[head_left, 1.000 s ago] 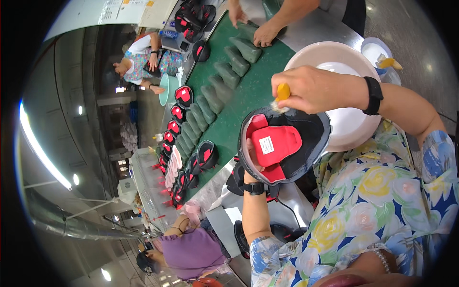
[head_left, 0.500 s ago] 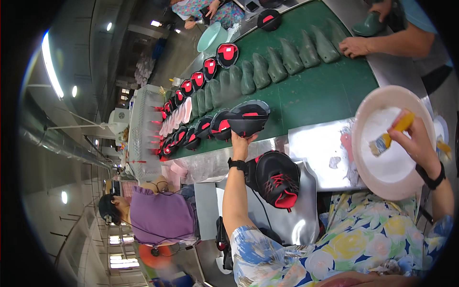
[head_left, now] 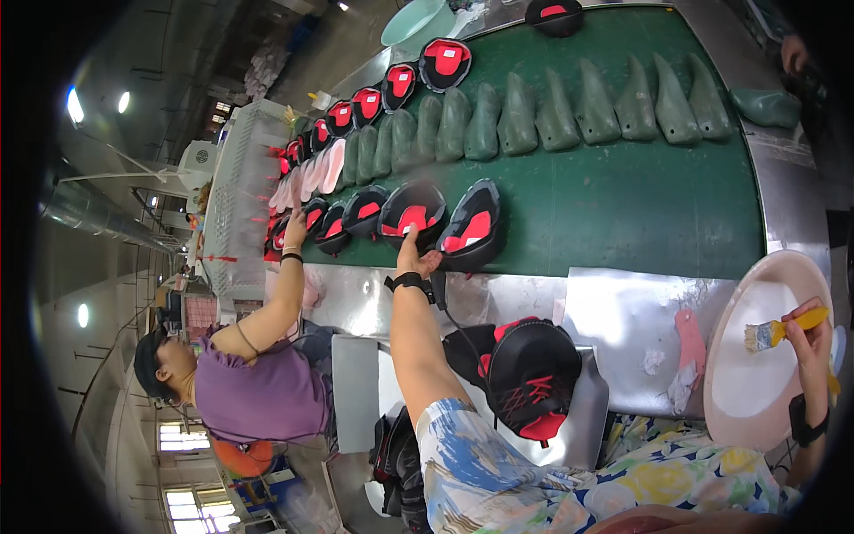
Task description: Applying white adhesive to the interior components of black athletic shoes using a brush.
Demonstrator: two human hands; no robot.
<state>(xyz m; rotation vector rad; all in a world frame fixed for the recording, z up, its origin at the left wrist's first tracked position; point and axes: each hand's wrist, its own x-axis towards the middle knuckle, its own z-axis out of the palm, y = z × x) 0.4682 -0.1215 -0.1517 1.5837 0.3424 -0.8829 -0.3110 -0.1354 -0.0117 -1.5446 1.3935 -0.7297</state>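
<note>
My left hand (head_left: 416, 258) reaches to the near edge of the green table and grips the rim of a black shoe upper (head_left: 427, 203) with red lining; its thumb lies over the edge. Just right of it another black and red shoe upper (head_left: 471, 227) rests on the table, close to my fingers. My right hand (head_left: 811, 351) is closed round the yellow handle of a paintbrush (head_left: 772, 334). Its pale bristles are over a large pinkish basin (head_left: 725, 378) with white liquid inside.
Green shoe lasts (head_left: 558, 116) stand in a row along the green table (head_left: 623, 205), with more uppers behind. A black shoe upper with red laces (head_left: 534, 378) lies near my left arm. A person in purple (head_left: 262, 383) reaches in at left. A metal sheet (head_left: 614, 311) lies beside the basin.
The upper that my left hand held up now rests on the table, and the hand has moved left to its neighbour. The brush has lifted and turned. The person in purple now reaches toward the row.
</note>
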